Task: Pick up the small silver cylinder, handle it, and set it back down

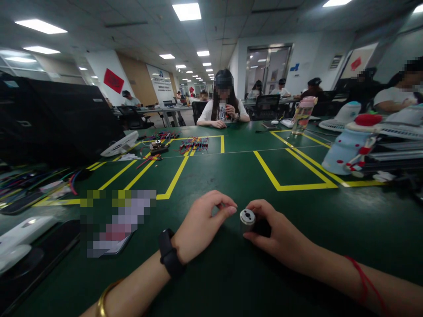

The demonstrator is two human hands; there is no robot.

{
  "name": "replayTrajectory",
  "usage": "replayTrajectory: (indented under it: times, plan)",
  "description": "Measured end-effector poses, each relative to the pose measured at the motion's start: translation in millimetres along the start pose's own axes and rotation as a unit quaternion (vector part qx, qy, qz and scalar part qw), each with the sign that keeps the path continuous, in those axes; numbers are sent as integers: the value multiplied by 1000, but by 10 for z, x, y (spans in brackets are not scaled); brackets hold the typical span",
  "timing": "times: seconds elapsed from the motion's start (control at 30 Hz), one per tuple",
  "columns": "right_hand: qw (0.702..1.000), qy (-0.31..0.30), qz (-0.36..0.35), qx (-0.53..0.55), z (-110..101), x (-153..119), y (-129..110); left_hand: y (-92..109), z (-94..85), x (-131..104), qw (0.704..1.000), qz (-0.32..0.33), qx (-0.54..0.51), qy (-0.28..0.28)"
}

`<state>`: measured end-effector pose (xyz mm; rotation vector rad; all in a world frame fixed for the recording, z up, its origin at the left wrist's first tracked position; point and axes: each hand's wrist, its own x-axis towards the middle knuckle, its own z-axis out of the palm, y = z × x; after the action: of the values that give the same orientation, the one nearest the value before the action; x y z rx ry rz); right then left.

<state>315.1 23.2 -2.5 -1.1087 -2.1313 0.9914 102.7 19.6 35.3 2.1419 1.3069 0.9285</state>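
A small silver metal cylinder (247,216), much like a little motor, stands upright on the green table, dark holes showing in its top face. Thumb and fingers of my right hand (276,231) close around its right side. Just left of the cylinder, my left hand (206,220) holds its thumb and index fingertips together in a pinch, apart from the metal. Whatever may be between those fingertips is too small to make out. A black band sits on my left wrist and a red string on my right.
Yellow tape (307,187) marks areas on the table. Left of my hands lies a blurred phone-like item (122,229). Coloured wire bundles (194,145) lie farther back. A blue bottle (343,149) and a clear pink-lidded bottle (302,116) stand at right. A co-worker (223,105) sits opposite.
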Motion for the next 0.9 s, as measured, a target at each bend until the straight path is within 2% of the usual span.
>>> replayTrajectory:
  times: [0.13,0.33,0.47,0.57,0.67,0.77,0.87,0.9]
  plan:
    - [1000,9,-3,-19,-10,-10,9,-160,79,-39,997,-9,50,-64]
    - [999,15,-6,-40,6,-14,46,-243,192,-64,994,-17,70,-77]
    - [998,27,-16,-63,18,-29,69,-249,170,-42,995,-20,50,-80]
    - [995,44,-18,-91,-61,-50,94,-237,56,-31,997,-27,21,-69]
    - [988,94,-2,-124,-303,-118,166,-279,-173,-101,998,-52,6,-39]
    - [971,158,54,-173,-703,-282,343,-430,-428,-274,993,-117,-13,3]
    - [931,220,141,-256,-1174,-561,689,-624,-573,-457,981,-185,-40,51]
    - [915,246,150,-282,-1333,-673,848,-671,-587,-500,978,-195,-44,59]
